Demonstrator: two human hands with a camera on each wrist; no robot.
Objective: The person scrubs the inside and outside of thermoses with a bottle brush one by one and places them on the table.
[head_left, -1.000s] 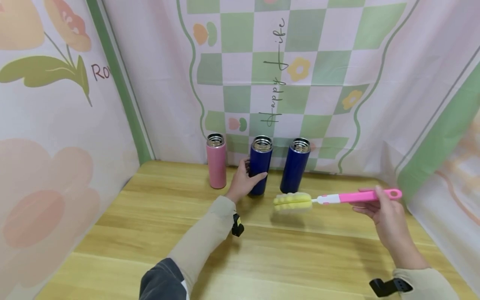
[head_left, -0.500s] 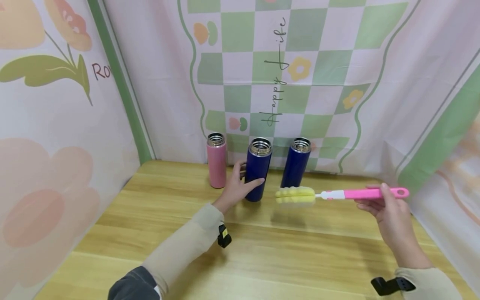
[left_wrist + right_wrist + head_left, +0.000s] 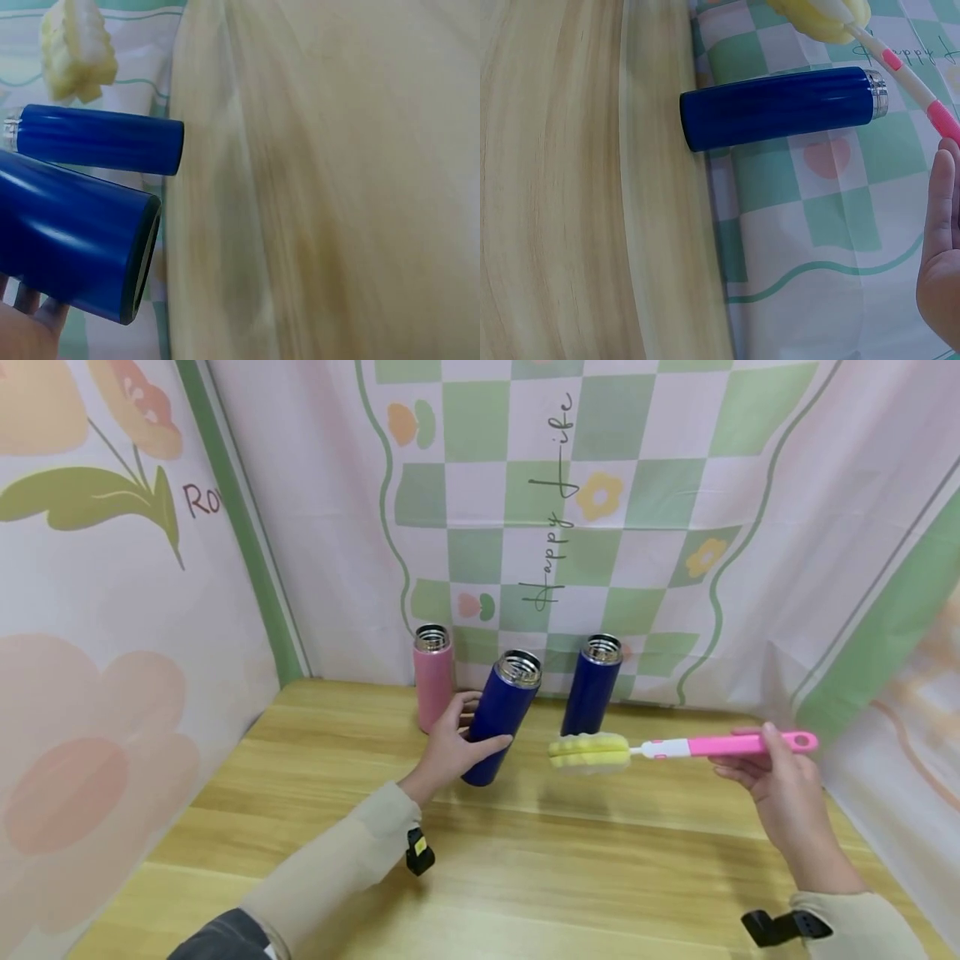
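Observation:
My left hand grips a dark blue vacuum flask round its body. The flask has no lid and leans with its steel mouth to the right. In the left wrist view its base shows above the table. My right hand holds a bottle brush by its pink handle, thumb on the near side. The brush lies level in the air, its yellow sponge head pointing left toward the flask. Behind the sponge stands a second blue flask, also lidless and upright.
A pink flask, open at the top, stands at the back left, partly behind my left hand. The wooden table ends at a printed cloth curtain at the back, with more cloth at both sides.
My left hand has drawn the middle blue flask toward me and to the left, lifting and tilting it. The brush has shifted slightly right and up with my right hand.

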